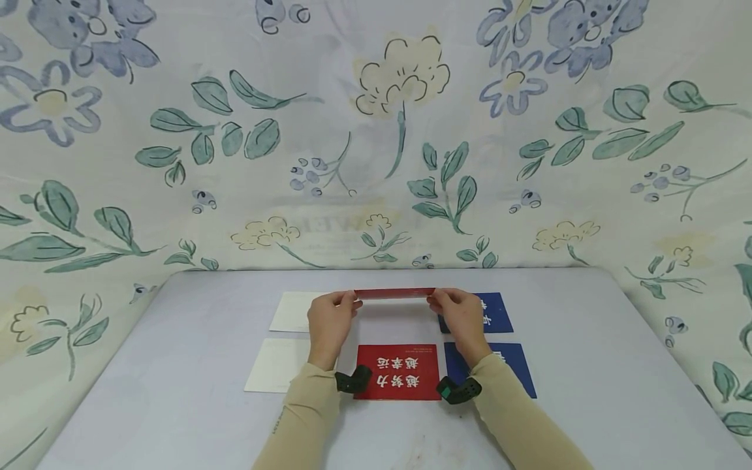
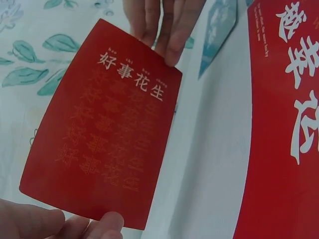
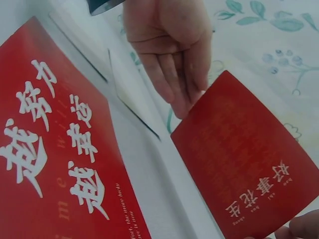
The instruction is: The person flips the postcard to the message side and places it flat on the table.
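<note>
A red card (image 2: 99, 124) with pale Chinese characters is held up between my two hands, seen nearly edge-on in the head view. My left hand (image 1: 330, 326) pinches one short edge between thumb and fingers. At the opposite short edge, my right hand (image 1: 465, 321) pinches it the same way. Below it, nearer to me, another red card (image 1: 397, 372) with large white characters lies flat on the table between my forearms. In the right wrist view the held card (image 3: 244, 159) shows its printed face, tilted away from the table.
To the left lie two cream cards, a far one (image 1: 289, 312) and a near one (image 1: 273, 365), partly behind my left arm. Two blue cards, far (image 1: 498, 312) and near (image 1: 519, 369), lie on the right. A floral cloth (image 1: 376, 143) hangs behind the white table (image 1: 176, 365).
</note>
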The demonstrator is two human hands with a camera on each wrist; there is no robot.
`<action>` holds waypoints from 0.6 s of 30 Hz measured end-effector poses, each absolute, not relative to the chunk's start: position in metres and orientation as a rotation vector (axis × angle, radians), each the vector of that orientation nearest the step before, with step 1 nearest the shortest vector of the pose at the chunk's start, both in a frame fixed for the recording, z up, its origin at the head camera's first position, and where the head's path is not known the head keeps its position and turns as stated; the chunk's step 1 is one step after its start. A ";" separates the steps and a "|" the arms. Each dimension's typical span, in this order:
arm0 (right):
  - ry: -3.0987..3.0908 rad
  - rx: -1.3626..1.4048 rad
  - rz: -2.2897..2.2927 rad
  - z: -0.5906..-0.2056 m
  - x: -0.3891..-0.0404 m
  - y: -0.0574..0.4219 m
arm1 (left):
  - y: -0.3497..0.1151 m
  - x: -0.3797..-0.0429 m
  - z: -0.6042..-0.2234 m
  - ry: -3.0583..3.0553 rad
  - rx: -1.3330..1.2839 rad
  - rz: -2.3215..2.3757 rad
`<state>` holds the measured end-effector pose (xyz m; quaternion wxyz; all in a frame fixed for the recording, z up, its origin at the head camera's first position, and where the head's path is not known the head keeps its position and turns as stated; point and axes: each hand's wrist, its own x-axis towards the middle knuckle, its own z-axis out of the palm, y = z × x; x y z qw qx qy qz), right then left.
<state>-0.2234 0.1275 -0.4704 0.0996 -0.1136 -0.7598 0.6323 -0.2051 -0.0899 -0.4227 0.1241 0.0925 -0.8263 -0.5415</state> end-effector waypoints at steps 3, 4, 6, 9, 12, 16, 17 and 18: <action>-2.224 -0.332 1.966 -0.454 -0.213 0.125 | -0.091 -0.206 -0.423 -2.390 0.259 -1.612; -2.212 -0.327 1.999 -0.449 -0.210 0.124 | -0.092 -0.206 -0.422 -2.378 0.254 -1.634; -2.194 -0.327 2.050 -0.442 -0.206 0.124 | -0.093 -0.206 -0.422 -2.348 0.254 -1.702; -2.182 -0.312 2.081 -0.440 -0.205 0.125 | -0.094 -0.206 -0.422 -2.316 0.263 -1.793; -2.181 -0.311 2.074 -0.441 -0.206 0.126 | -0.095 -0.206 -0.422 -2.310 0.267 -1.831; -2.184 -0.297 2.052 -0.451 -0.212 0.129 | -0.095 -0.205 -0.421 -2.323 0.266 -1.831; -2.182 -0.284 2.047 -0.454 -0.213 0.129 | -0.095 -0.205 -0.420 -2.325 0.264 -1.833; -2.186 -0.280 2.038 -0.457 -0.216 0.131 | -0.095 -0.205 -0.420 -2.327 0.259 -1.832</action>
